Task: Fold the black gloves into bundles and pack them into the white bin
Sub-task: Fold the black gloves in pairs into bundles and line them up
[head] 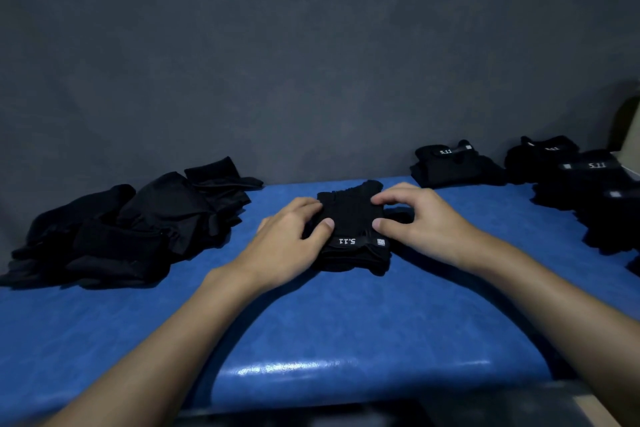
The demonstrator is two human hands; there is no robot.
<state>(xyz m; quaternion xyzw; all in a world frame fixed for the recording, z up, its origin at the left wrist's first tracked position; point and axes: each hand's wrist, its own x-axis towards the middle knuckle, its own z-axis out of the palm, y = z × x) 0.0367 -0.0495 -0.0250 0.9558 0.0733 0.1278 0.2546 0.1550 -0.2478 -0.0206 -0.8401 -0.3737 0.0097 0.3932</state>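
Observation:
A black glove bundle [351,218] with a white "5.11" strap lies at the middle of the blue table [346,322]. My left hand [287,239] holds its left side, thumb on top and fingers curled over the far left edge. My right hand [419,218] holds the right side, thumb on the near right part and fingertips on the far edge. A loose heap of black gloves [138,225] lies at the left. Folded bundles [453,166] sit at the far right. No white bin can be made out.
More folded black gloves [595,191] are stacked along the right edge of the table. A dark grey wall [311,62] stands right behind the table. A pale object [628,135] shows at the far right edge.

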